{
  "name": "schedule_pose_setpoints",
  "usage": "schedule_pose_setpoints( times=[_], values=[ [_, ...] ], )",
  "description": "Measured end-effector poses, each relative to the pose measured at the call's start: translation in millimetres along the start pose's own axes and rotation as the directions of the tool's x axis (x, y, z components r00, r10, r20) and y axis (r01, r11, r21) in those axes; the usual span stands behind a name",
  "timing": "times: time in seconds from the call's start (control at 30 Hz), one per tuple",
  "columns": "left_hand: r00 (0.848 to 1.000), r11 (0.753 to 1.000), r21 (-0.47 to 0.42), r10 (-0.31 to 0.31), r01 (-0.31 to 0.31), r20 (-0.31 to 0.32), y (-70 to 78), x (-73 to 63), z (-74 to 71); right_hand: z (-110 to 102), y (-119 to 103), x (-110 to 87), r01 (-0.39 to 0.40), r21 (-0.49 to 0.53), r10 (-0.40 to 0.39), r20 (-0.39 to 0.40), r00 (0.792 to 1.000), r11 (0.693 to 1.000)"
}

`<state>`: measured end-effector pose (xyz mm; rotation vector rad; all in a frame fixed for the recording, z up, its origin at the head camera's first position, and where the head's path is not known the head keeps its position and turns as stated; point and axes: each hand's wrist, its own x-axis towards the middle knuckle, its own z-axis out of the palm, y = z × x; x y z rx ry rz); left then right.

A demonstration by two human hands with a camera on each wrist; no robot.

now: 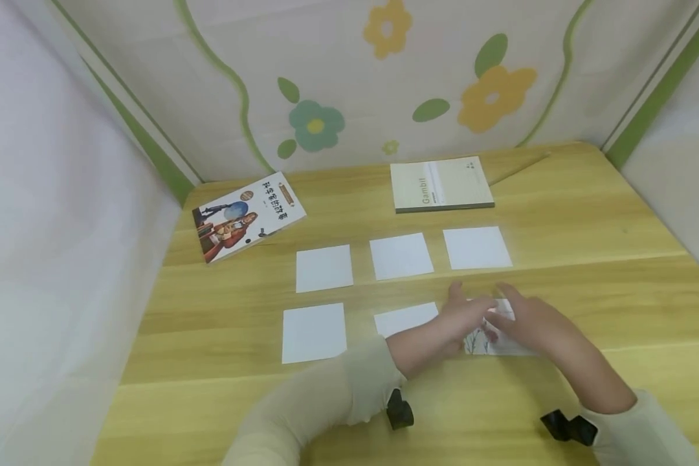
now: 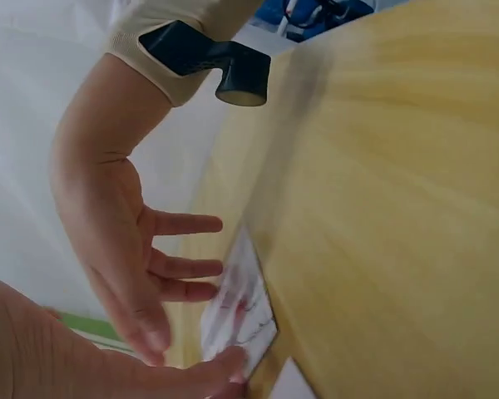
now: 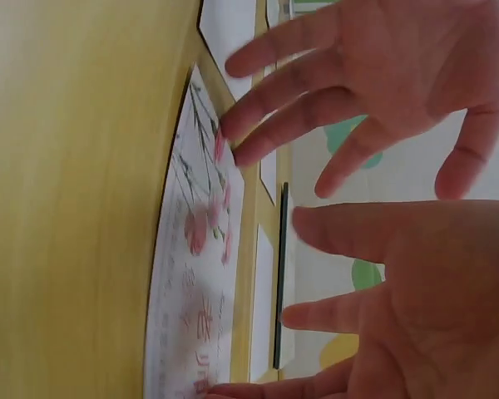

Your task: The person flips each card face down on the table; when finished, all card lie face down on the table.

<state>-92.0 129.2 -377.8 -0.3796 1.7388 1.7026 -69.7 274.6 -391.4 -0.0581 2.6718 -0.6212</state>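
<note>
In the head view a printed card (image 1: 503, 348) lies on the table at the right end of the near row. The right wrist view shows pink flowers and red and grey writing on this card (image 3: 201, 249). My left hand (image 1: 463, 318) is over its left side with fingers spread. From the right, my right hand (image 1: 532, 323) reaches over the card, its fingers also spread. Neither hand grips anything; some fingertips are at the card's surface or just above it, and contact cannot be told. The left hand partly hides a white square card (image 1: 404, 317) beside it.
More white square cards, such as one at near left (image 1: 313, 333) and one at far right (image 1: 477, 248), lie in two rows. Behind them are an illustrated book (image 1: 250, 217), a pale notebook (image 1: 443, 184) and a thin stick (image 1: 521, 168). Flowered cloth (image 1: 355, 71) hangs behind the table.
</note>
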Motion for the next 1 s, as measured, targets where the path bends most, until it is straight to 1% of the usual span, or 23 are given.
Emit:
schedule_pose_setpoints(
  times=[0.07,0.13,0.17,0.2,0.23,0.27,0.33,0.4,0.43,0.5,0.53,0.57,0.6,0.63,0.7,0.73,0.77,0.8,0.83,0.87,0.93,0.97,1.0],
  values=[
    [1.0,0.993,-0.117,-0.001,-0.001,-0.016,-1.3,2.7,-0.3,2.1,-3.6,-1.5,-0.02,0.003,0.02,0.002,1.0,1.0],
    [1.0,0.973,-0.229,0.017,-0.019,-0.012,-2.3,5.9,-1.9,2.4,-6.6,-3.5,-0.024,0.034,0.024,-0.002,1.0,0.999],
    [0.999,0.961,-0.274,0.037,-0.036,-0.002,-2.6,7.5,-2.8,1.5,-7.8,-5.6,-0.018,0.062,0.019,-0.01,1.0,0.998],
    [0.997,0.95,-0.309,0.065,-0.051,0.033,-3.0,9.0,-4.3,-0.2,-8.9,-8.1,-0.005,0.107,0.007,-0.018,1.0,0.994],
    [0.993,0.942,-0.327,0.101,-0.076,0.062,-3.4,10.6,-5.1,-2.8,-9.2,-11.2,0.021,0.158,-0.015,-0.035,0.999,0.987],
    [0.985,0.943,-0.312,0.148,-0.114,0.088,-3.9,12.2,-5.6,-6.6,-9.3,-15.1,0.061,0.199,-0.047,-0.076,0.996,0.978],
    [0.972,0.959,-0.214,0.211,-0.185,0.104,-6.0,15.0,-6.0,-14.8,-7.7,-23.3,0.167,0.297,-0.119,-0.173,0.978,0.94],
    [0.963,0.967,-0.069,0.252,-0.246,0.1,-10.0,17.9,-6.0,-22.4,-3.6,-29.9,0.267,0.348,-0.18,-0.264,0.948,0.899],
    [0.961,0.964,0.014,0.263,-0.265,0.081,-12.4,19.4,-5.9,-25.0,-0.4,-31.9,0.303,0.348,-0.197,-0.309,0.931,0.887],
    [0.958,0.941,0.178,0.28,-0.287,0.06,-17.5,23.1,-6.3,-27.2,7.9,-32.6,0.33,0.318,-0.204,-0.37,0.906,0.889],
    [0.951,0.914,0.262,0.303,-0.31,0.069,-19.5,25.4,-7.1,-26.6,12.9,-31.6,0.317,0.291,-0.196,-0.376,0.906,0.903],
    [0.94,0.873,0.351,0.329,-0.338,0.088,-21.0,27.8,-7.8,-24.5,18.4,-29.7,0.297,0.253,-0.189,-0.378,0.906,0.921],
    [0.929,0.812,0.456,0.354,-0.364,0.112,-21.8,30.1,-8.3,-21.4,23.9,-27.2,0.266,0.217,-0.174,-0.366,0.914,0.939],
    [0.913,0.728,0.563,0.383,-0.391,0.139,-22.2,32.6,-8.5,-17.7,29.3,-24.5,0.234,0.179,-0.161,-0.349,0.923,0.956],
    [0.88,0.518,0.744,0.429,-0.423,0.202,-22.7,36.5,-7.2,-8.2,39.4,-20.2,0.177,0.114,-0.137,-0.294,0.946,0.978],
    [0.867,0.405,0.81,0.44,-0.424,0.234,-22.5,37.6,-5.7,-3.4,44.0,-18.1,0.15,0.085,-0.123,-0.258,0.958,0.985],
    [0.86,0.289,0.863,0.434,-0.415,0.268,-22.7,38.5,-3.4,0.6,48.3,-16.0,0.131,0.049,-0.116,-0.226,0.967,0.99],
    [0.859,0.193,0.896,0.42,-0.4,0.293,-23.6,39.5,-0.5,3.9,51.7,-14.2,0.112,0.021,-0.106,-0.19,0.976,0.994],
    [0.859,0.112,0.916,0.406,-0.385,0.312,-24.5,40.1,2.2,6.3,54.7,-12.7,0.103,-0.014,-0.104,-0.164,0.981,0.995],
    [0.862,0.045,0.927,0.388,-0.372,0.327,-25.5,40.2,4.5,7.9,57.0,-11.3,0.098,-0.055,-0.105,-0.147,0.983,0.994],
    [0.866,-0.049,0.931,0.352,-0.362,0.356,-26.4,39.9,6.2,7.9,59.1,-8.4,0.111,-0.132,-0.127,-0.122,0.984,0.985],
    [0.866,-0.062,0.928,0.34,-0.368,0.366,-26.4,39.5,5.3,6.5,59.3,-6.6,0.122,-0.161,-0.141,-0.113,0.983,0.979],
    [0.863,-0.046,0.922,0.336,-0.384,0.376,-25.4,39.9,3.3,4.8,58.4,-4.9,0.13,-0.178,-0.151,-0.112,0.982,0.975]
  ],
)
